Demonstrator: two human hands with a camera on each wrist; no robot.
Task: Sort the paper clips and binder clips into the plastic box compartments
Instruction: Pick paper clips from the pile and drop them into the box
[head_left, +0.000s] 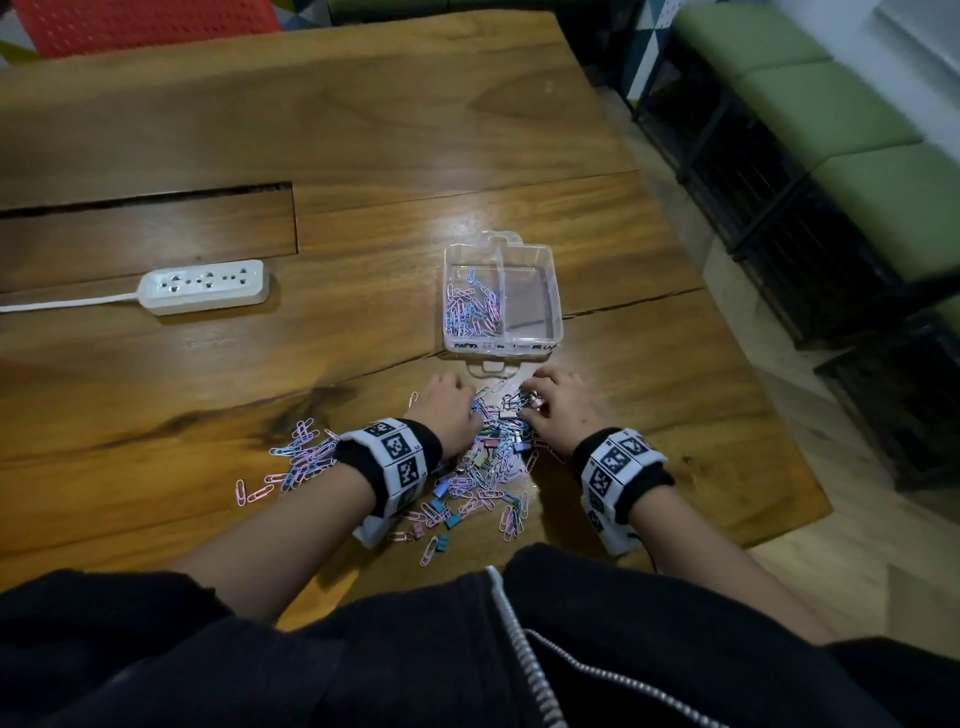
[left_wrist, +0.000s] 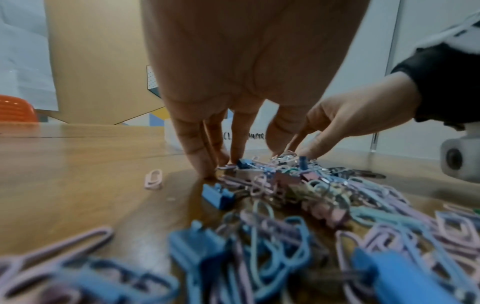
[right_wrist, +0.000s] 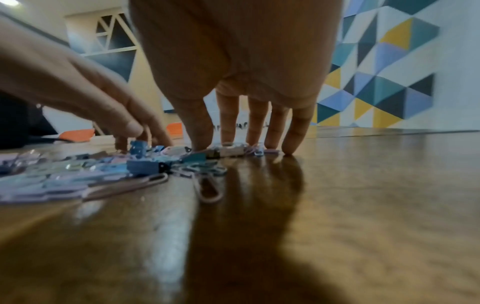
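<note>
Resting fingertips-down on the mixed pile of paper clips and binder clips, just in front of the clear two-compartment plastic box on the wooden worktop: left hand, grip released, straight fingers touching the pile's edge; right hand, grip released, fingers spread and pressing down. Lying in the box's left compartment: pastel paper clips. Sitting well to the left of the box: white power strip.

A glossy wooden table stands beside green cushioned benches, near a wall of coloured triangles.
</note>
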